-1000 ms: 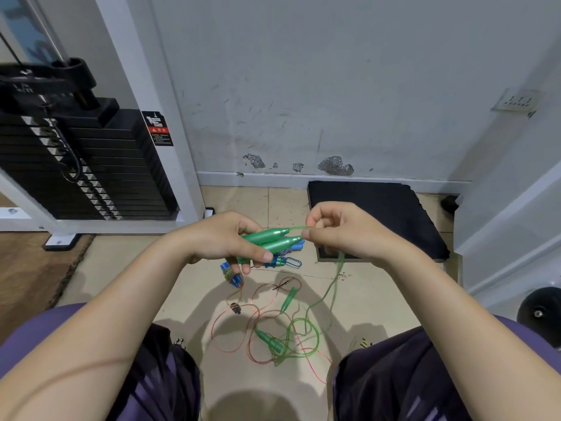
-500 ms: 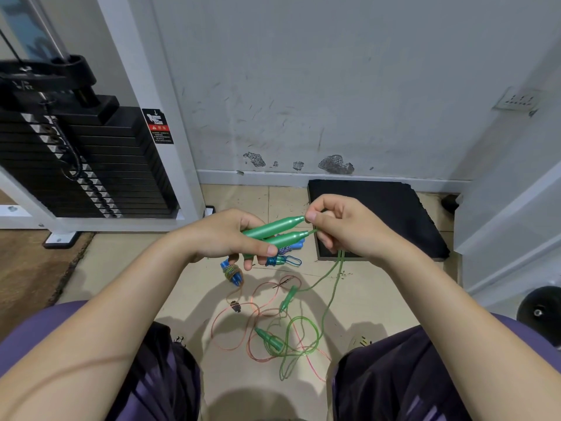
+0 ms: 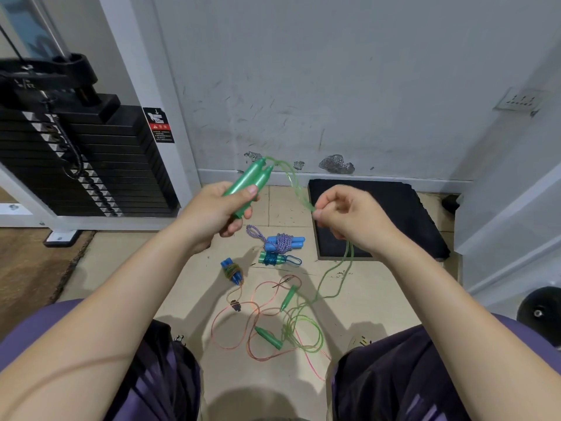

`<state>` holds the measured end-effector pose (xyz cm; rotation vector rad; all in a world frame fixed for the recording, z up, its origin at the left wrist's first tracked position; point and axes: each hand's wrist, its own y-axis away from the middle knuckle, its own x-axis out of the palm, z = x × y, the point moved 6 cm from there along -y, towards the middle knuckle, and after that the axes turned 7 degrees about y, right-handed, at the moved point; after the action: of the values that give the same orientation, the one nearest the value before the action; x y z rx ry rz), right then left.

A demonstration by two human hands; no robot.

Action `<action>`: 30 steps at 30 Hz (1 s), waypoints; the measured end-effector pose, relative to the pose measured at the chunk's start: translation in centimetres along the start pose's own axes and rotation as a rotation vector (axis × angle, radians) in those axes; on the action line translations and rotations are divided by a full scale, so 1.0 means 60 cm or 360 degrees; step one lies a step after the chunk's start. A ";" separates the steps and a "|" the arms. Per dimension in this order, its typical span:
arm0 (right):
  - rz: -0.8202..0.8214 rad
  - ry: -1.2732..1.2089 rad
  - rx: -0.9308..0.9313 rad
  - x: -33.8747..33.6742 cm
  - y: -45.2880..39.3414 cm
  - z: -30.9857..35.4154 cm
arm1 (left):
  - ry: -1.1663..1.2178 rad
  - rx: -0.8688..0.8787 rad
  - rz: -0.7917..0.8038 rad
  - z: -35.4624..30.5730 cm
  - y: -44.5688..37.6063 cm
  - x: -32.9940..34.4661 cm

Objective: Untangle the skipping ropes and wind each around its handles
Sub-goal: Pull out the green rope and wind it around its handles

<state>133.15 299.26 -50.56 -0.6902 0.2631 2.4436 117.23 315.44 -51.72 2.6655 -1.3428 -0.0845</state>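
Left hand (image 3: 214,212) gripped two green handles (image 3: 249,185) together, tips tilted up. Right hand (image 3: 349,218) pinched their green rope (image 3: 293,180). Three wound ropes and a tangle lay on floor (image 3: 127,268).

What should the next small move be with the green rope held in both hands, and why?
Probably carry the right hand over the paired green handles to lay a first turn. The left hand grips both handles together, no cord is wrapped on them yet, and the right hand pinches the green cord close to their tips, the rest trailing to the floor.
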 end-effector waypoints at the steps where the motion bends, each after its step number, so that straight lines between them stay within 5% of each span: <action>1: 0.0107 0.0080 -0.0021 0.012 0.003 0.003 | -0.0106 -0.0019 0.0027 0.003 0.002 0.006; 7: 0.0256 0.0216 -0.0226 0.046 0.014 0.028 | -0.0790 -0.0199 0.0470 0.033 0.014 0.037; 11: 0.0233 0.0150 -0.0275 0.049 0.017 0.041 | -0.0854 -0.0316 0.0842 0.045 0.034 0.065; 17: 0.0317 0.0126 -0.0361 0.061 0.027 0.053 | -0.0758 -0.0314 0.1058 0.046 0.053 0.094; 30: 0.0330 -0.0211 -0.0241 0.045 0.022 0.038 | -0.0057 -0.0199 0.0775 0.035 0.032 0.088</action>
<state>129.54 300.25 -50.01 -0.5856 0.1014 2.7166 118.63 309.84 -53.40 2.1758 -1.8839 -0.1513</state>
